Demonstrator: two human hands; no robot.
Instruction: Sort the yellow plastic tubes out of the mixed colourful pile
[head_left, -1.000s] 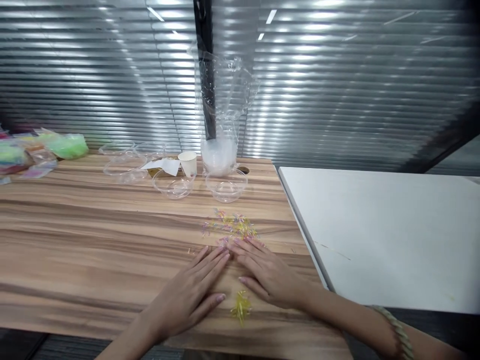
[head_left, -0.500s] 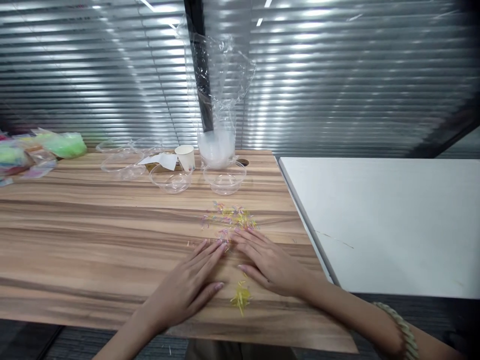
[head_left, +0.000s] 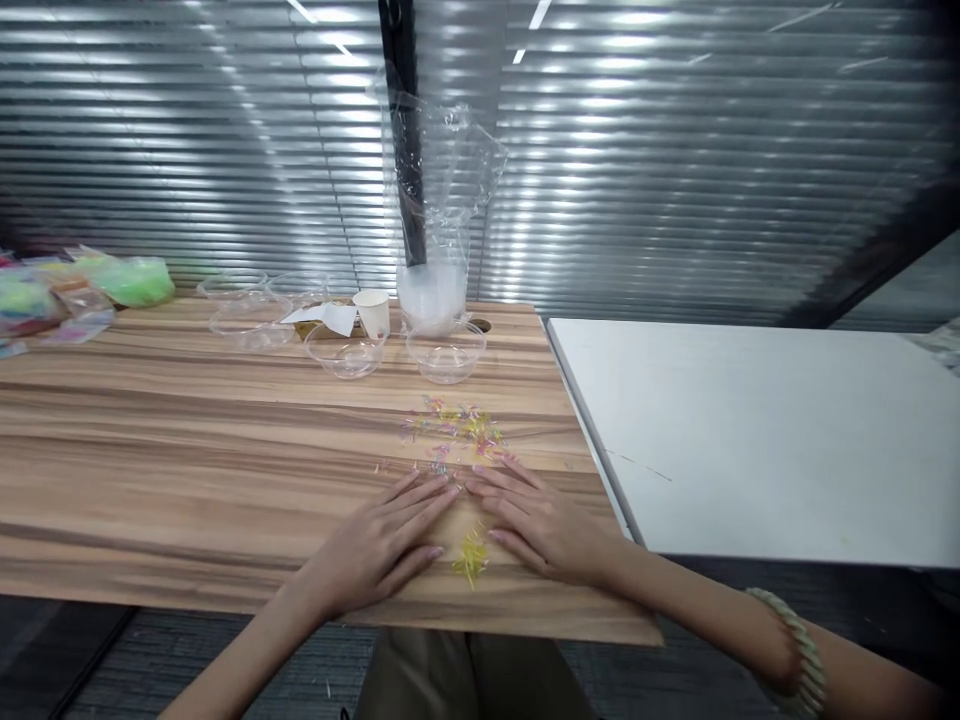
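Both palms lie face down on the wooden table (head_left: 187, 470), fingertips angled toward each other. My left hand (head_left: 382, 545) is flat with its fingers stretched out and the thumb apart, holding nothing. Opposite it, my right hand (head_left: 544, 520) also rests flat, fingers extended, at the near edge of a scattered heap of small multicoloured sticks (head_left: 457, 425), too small to name surely. Some of these bits touch or lie close to the fingertips. Between the two thumbs sits a separate little pile of yellow sticks (head_left: 471, 557).
Clear plastic bowls (head_left: 446, 355) stand behind the heap, beside a paper cup (head_left: 371, 313) and a tall plastic bag (head_left: 433, 295) of white material. Colourful bags (head_left: 135, 282) lie at the far left. A white table (head_left: 750, 440) adjoins on the right.
The view has tilted down slightly. My fingertips have drawn back a little from the multicoloured heap, and both hands stay flat on the table.
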